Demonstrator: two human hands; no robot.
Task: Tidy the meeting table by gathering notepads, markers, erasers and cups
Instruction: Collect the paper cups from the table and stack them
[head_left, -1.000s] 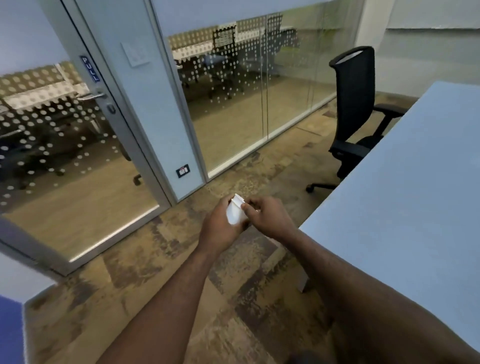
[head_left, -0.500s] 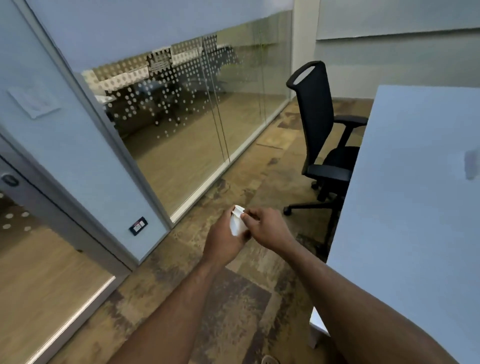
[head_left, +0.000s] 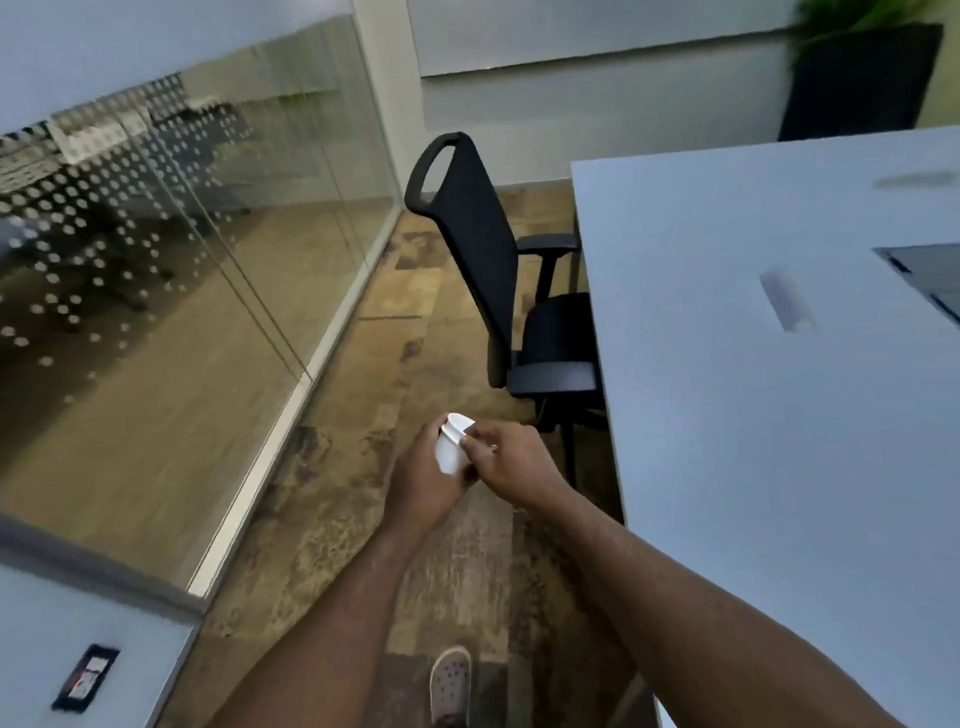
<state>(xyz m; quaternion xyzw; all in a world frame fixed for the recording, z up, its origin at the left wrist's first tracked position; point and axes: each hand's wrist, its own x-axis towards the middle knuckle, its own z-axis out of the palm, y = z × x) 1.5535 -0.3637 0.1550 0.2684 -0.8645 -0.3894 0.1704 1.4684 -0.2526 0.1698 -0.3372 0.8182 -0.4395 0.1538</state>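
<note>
A small white paper cup (head_left: 451, 446) is held in front of me above the carpet, to the left of the table. My left hand (head_left: 423, 480) wraps its body from the left and below. My right hand (head_left: 506, 460) pinches its rim from the right. The long pale blue-grey meeting table (head_left: 727, 415) fills the right side. On it lies a blurred grey oblong thing (head_left: 785, 301), perhaps an eraser, and a dark streak (head_left: 917, 180) farther back that I cannot identify.
A black mesh office chair (head_left: 519, 291) stands at the table's left edge ahead of me. A glass partition wall (head_left: 182, 270) with dot pattern runs along the left. A recessed panel (head_left: 930, 275) sits in the table at right. A dark planter (head_left: 860, 83) stands beyond. My shoe (head_left: 451, 680) is below.
My view has swung right, away from the glass door toward the chair and table. Both hands have kept hold of the white cup in front of me.
</note>
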